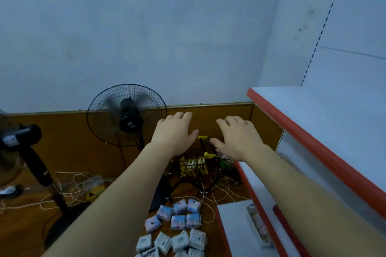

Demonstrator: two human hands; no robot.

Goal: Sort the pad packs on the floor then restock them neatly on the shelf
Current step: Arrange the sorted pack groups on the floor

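The pad packs lie on the brown floor at the lower centre of the frame, in two groups. The nearer group, grey-white pad packs, sits at the bottom edge in a loose cluster, several packs touching. Just beyond it, the blue-and-pink pad packs lie in rough rows, most of them side by side and touching.

At the lower right, a white shelf with a red front edge runs diagonally from the right edge toward the centre. A lower shelf level beneath it holds a few small packs, too blurred to identify.

Both forearms extend from the bottom of the frame toward the centre. The left hand and the right hand are raised side by side, palms down, apart from each other. Grip state: both hands have fingers extended and relaxed, and neither has hold of anything.

Beyond the hands, a small wire basket with yellow handles stands on the floor and contains yellow packets. White cords trail across the floor at the lower left.

At centre left, a black pedestal fan stands near the wall. A second dark fan shows at the left edge. A pale blue wall fills the upper frame.
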